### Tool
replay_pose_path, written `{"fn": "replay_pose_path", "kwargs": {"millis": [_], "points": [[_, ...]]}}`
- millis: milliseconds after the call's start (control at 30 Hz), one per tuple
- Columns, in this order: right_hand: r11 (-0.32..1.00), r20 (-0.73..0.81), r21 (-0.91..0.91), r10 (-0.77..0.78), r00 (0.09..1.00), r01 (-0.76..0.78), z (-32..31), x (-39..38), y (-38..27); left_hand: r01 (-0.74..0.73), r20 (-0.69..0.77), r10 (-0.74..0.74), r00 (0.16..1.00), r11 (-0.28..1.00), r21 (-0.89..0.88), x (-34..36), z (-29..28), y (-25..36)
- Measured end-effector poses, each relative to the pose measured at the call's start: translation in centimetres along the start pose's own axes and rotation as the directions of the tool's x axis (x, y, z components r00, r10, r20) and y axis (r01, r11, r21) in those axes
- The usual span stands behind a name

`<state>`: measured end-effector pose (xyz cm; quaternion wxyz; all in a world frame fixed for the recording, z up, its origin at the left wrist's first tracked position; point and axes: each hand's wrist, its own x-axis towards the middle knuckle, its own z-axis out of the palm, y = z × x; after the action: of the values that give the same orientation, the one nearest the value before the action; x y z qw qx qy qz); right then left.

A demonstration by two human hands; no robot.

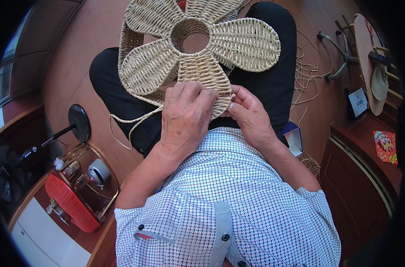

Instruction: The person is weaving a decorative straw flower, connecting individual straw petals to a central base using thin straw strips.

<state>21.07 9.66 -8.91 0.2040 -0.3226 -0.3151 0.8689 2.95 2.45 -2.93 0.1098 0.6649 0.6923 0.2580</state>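
A woven straw piece (242, 44) with flower-shaped petals around a round hollow centre lies across my black-trousered lap. My left hand (187, 115) grips the lower petal (200, 66) from above, fingers curled over its weave and partly hiding it. At that petal's right edge, my right hand (249, 115) pinches the rim between thumb and fingers near a short cord end. A loose straw cord (144, 117) loops out to the left from beside my left hand. The fingertips of my left hand are partly out of sight.
Tangled cords (307, 75) lie on the floor (64, 75) at right, near a metal chair base (345, 60), an open box (293, 139) and a wooden cabinet (358, 178). At left stand a black round-based stand (80, 122), a small cart (113, 175) and a red ribbed object (73, 202).
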Motion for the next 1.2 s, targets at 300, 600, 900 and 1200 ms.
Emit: {"fn": "replay_pose_path", "kwargs": {"millis": [300, 600, 900, 1200], "points": [[0.97, -0.136, -0.24, 0.004, 0.991, -0.037, 0.9, 0.2, -0.8, 0.007, 0.039, -0.005, 0.999, 1.0, -0.028, 0.2, -0.6, -0.3], [0.683, -0.31, -0.73, -0.28, 0.908, -0.039, -3.9, -5.5, -7.4, -0.055, -0.003, 0.055, 0.998, 0.994, -0.097, 2.0, 1.0, 1.7], [0.691, -0.618, -0.714, -0.696, 0.366, 0.11, -27.9, -12.9, -16.9, -0.197, 0.086, 0.194, 0.977, 0.98, 0.024, 4.0, 4.0, 4.3], [0.659, -0.169, -0.704, -0.516, 0.84, 0.264, -3.6, -5.9, -6.1, -0.291, -0.276, 0.198, 0.94, 0.888, -0.355, 7.4, 4.2, 11.5]]}}
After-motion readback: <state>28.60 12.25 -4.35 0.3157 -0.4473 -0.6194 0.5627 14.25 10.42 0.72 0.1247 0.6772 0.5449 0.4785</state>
